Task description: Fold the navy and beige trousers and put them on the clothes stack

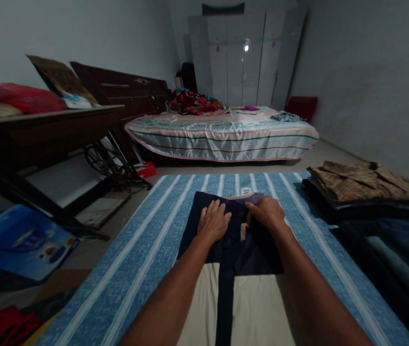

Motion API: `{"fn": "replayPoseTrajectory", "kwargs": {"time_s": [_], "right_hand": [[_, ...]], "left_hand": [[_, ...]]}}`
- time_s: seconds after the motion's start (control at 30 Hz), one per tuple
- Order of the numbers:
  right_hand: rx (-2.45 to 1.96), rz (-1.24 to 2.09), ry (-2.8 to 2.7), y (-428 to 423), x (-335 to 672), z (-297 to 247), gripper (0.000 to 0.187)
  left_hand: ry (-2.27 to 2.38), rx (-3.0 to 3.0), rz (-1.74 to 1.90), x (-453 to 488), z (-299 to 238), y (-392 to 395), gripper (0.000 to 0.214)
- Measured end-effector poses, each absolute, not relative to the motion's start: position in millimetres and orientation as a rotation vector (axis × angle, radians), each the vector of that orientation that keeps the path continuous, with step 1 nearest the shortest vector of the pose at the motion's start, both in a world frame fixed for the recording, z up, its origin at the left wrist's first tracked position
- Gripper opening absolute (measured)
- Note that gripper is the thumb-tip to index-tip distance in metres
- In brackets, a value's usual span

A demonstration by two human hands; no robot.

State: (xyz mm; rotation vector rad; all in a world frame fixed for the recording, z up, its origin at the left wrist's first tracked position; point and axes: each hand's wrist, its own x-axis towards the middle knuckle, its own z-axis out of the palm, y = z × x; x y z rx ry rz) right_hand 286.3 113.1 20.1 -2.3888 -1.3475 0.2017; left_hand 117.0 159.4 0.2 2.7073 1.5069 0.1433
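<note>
A navy and cream shirt (262, 307) lies spread on the blue striped cloth in front of me. Its navy top part points away from me, with a tan-trimmed neckline and a pale label at the far edge. My left hand (214, 222) rests flat on the navy fabric, left of the middle strip, fingers stretched out. Near the neckline on the right, my right hand (267, 212) has its fingers curled and pinched on the fabric. Both forearms cross over the cream lower part and hide some of it.
Folded clothes (366, 185) are piled at the right edge of the striped cloth (143, 245), with dark trousers (402, 250) nearer me. A sewing machine table (46, 120) stands left, above a blue box (28, 242). Beyond are a bed (226, 144) and a wardrobe (240, 62).
</note>
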Motion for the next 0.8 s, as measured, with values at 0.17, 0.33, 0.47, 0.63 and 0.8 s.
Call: {"fn": "replayPoseTrajectory", "kwargs": {"time_s": [0.17,0.33,0.47,0.63,0.8], "right_hand": [[-2.27,0.237,-1.431,120,285,21,0.021],[-2.238,0.194,-1.439,120,285,15,0.017],[-2.338,0.098,-1.406,114,282,9,0.018],[-2.281,-0.08,-1.475,112,271,17,0.026],[-1.973,-0.003,-1.739,119,258,12,0.026]], "left_hand": [[1.471,2.691,0.086,116,-4,162,0.058],[1.452,2.657,0.036,117,0,161,0.066],[1.44,2.626,0.002,117,1,161,0.072],[1.445,2.615,-0.008,119,3,161,0.073],[1.449,2.623,-0.028,119,4,160,0.07]]}}
